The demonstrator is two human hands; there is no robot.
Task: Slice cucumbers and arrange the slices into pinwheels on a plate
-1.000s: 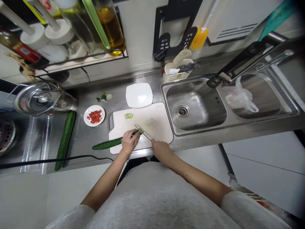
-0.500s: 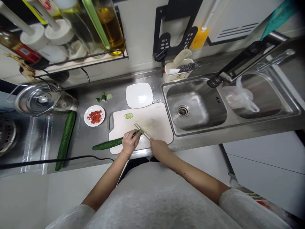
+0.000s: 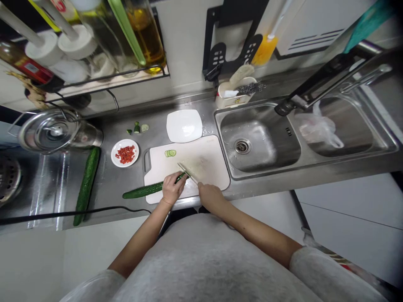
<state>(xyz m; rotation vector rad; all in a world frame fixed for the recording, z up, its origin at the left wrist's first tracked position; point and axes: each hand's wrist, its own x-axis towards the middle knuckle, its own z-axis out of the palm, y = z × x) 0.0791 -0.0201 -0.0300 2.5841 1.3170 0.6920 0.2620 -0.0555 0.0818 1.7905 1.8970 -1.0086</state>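
Observation:
A long green cucumber lies across the left front of the white cutting board, its left end reaching past the board's edge. My left hand is closed over it near its right end. My right hand grips a kitchen knife, whose handle is hidden in my fist. The blade stands edge-on at the cucumber's right end, close to my left fingertips. A few overlapping cucumber slices rest on the board's upper left.
Beyond the board is a white square plate. To its left are a small plate of chopped red pieces, cucumber ends and a second cucumber. A black cord crosses the counter. The double sink lies right.
Almost nothing differs. Both hands, the knife and the cucumber hold nearly the same place, and the view has shifted very slightly.

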